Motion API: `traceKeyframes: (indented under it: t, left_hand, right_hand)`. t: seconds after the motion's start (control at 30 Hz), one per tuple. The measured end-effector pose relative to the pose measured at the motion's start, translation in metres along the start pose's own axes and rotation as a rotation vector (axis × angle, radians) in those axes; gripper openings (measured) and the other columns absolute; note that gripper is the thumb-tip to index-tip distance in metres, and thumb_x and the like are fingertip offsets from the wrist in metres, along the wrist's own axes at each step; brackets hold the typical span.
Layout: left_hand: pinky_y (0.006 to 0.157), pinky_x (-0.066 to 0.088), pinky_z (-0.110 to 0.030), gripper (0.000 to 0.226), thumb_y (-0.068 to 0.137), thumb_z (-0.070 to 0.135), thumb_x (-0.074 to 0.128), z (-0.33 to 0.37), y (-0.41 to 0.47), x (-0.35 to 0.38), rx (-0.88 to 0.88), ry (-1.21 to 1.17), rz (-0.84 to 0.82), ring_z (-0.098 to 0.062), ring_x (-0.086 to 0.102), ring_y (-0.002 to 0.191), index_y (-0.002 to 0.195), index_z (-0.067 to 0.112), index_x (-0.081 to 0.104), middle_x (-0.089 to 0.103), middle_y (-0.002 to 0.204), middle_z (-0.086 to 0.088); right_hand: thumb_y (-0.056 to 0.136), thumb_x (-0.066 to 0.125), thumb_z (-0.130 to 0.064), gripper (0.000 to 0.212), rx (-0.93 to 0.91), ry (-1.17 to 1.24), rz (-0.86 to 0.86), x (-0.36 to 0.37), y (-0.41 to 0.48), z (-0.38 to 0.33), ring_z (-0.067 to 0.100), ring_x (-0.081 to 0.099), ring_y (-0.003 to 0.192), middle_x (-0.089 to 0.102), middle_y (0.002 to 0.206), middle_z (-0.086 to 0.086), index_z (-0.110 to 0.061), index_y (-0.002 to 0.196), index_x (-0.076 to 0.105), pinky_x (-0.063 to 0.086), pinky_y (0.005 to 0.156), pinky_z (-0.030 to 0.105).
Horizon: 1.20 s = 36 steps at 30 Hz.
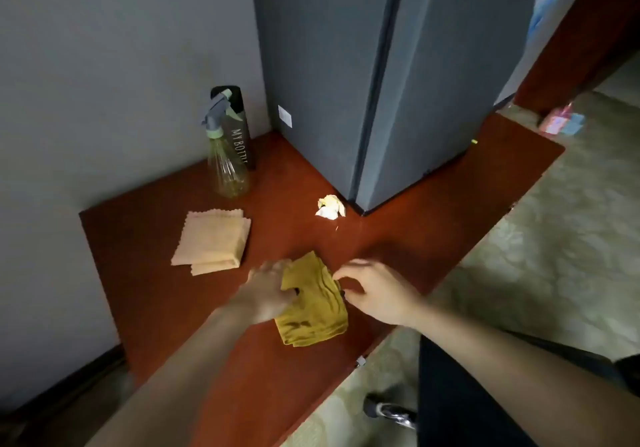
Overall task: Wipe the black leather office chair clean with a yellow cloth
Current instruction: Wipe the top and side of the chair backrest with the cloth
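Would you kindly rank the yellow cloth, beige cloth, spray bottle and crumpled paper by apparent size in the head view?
Tied, looking alike: yellow cloth and beige cloth (yellow nearer).
Then spray bottle.
Smallest: crumpled paper.

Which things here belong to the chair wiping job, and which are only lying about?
For the job: yellow cloth, held by left hand and right hand; black chair, lower right; perhaps spray bottle.
Lying about: beige folded cloth, black bottle, crumpled paper, all on the red-brown table.
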<state>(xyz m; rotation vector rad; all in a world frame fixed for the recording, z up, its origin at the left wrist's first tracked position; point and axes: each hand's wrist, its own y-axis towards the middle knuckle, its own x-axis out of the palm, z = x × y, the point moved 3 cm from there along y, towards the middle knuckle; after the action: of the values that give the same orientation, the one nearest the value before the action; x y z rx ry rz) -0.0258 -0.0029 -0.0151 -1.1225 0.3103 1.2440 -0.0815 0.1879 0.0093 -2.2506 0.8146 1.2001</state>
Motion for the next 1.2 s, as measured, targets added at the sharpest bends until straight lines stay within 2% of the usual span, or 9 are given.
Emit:
traceKeyframes:
  t: [0.1,0.2,0.37,0.43,0.5,0.63,0.87,1.0,1.2]
  left_hand:
    - [0.112,0.027,-0.047,0.067,0.093,0.029,0.049,-0.011,0.019,0.007,-0.087,-0.033,0.065,-0.029,0.012,0.142,0.151,0.023,0.015,0.017,0.155,-0.003]
    - [0.111,0.029,-0.046,0.066,0.093,0.026,0.048,-0.020,0.032,0.018,-0.160,-0.037,0.078,-0.031,0.014,0.140,0.150,0.020,0.017,0.019,0.153,-0.005]
    - [0.104,0.034,-0.038,0.059,0.088,0.020,0.053,-0.025,0.042,0.026,-0.199,-0.036,0.139,-0.032,0.028,0.131,0.144,0.014,0.032,0.036,0.141,-0.010]
    - [0.093,0.045,-0.037,0.047,0.084,0.017,0.054,-0.024,0.042,0.030,-0.203,-0.081,0.122,-0.031,0.046,0.117,0.130,0.014,0.047,0.053,0.124,-0.011]
    - [0.069,0.052,-0.033,0.029,0.079,0.013,0.053,-0.017,0.038,0.033,-0.186,-0.116,0.083,-0.028,0.060,0.092,0.108,0.012,0.059,0.063,0.096,-0.008]
    - [0.046,0.035,-0.024,0.010,0.079,0.011,0.053,0.011,0.019,0.038,-0.137,-0.154,0.087,-0.018,0.053,0.067,0.087,0.011,0.059,0.053,0.070,0.001]
    - [0.058,0.042,-0.027,0.009,0.086,0.022,0.051,0.079,-0.043,0.050,-0.075,-0.089,0.135,-0.022,0.058,0.072,0.078,0.018,0.053,0.060,0.080,-0.005]
    - [0.064,0.045,-0.032,0.003,0.081,0.017,0.052,0.141,-0.104,0.074,-0.034,-0.021,0.259,-0.028,0.058,0.078,0.082,0.016,0.050,0.060,0.081,-0.008]
    - [0.068,0.050,-0.039,0.014,0.079,0.014,0.052,0.246,-0.214,0.145,0.112,0.018,0.390,-0.031,0.059,0.079,0.092,0.012,0.058,0.062,0.079,-0.007]
  right_hand:
    - [0.092,0.057,-0.021,0.049,-0.016,-0.104,-0.110,0.030,0.019,0.004,0.017,0.033,0.135,0.036,0.149,-0.005,-0.024,0.140,0.046,0.034,0.109,0.035]
    - [0.094,0.052,-0.026,0.056,-0.045,-0.200,-0.205,0.056,0.028,0.006,0.019,0.016,0.144,0.019,0.158,-0.002,-0.026,0.147,0.033,0.026,0.114,0.040]
    - [0.094,0.050,-0.024,0.058,-0.093,-0.275,-0.273,0.076,0.023,0.014,0.018,0.016,0.144,0.021,0.157,0.001,-0.023,0.148,0.030,0.028,0.111,0.040]
    - [0.094,0.050,-0.020,0.058,-0.071,-0.247,-0.272,0.080,0.017,0.019,0.017,0.016,0.144,0.022,0.156,-0.001,-0.025,0.148,0.031,0.027,0.110,0.037]
    - [0.093,0.050,-0.017,0.057,-0.056,-0.206,-0.266,0.080,0.012,0.021,0.018,0.018,0.143,0.026,0.155,-0.001,-0.023,0.147,0.033,0.028,0.112,0.036]
    - [0.094,0.050,-0.015,0.052,-0.046,-0.184,-0.300,0.071,-0.007,0.020,0.020,0.029,0.137,0.035,0.149,0.003,-0.019,0.144,0.038,0.033,0.109,0.038]
    - [0.094,0.050,-0.018,0.047,-0.128,-0.256,-0.224,0.013,-0.075,0.024,0.026,0.048,0.120,0.051,0.134,0.003,-0.021,0.140,0.043,0.042,0.098,0.042]
    - [0.096,0.048,-0.018,0.047,-0.234,-0.304,-0.104,-0.028,-0.147,0.027,0.025,0.045,0.124,0.045,0.142,0.000,-0.021,0.142,0.040,0.042,0.099,0.042]
    - [0.093,0.056,-0.022,0.047,-0.377,-0.346,0.051,-0.085,-0.299,0.036,0.018,0.029,0.136,0.035,0.147,-0.001,-0.018,0.137,0.040,0.031,0.109,0.042]
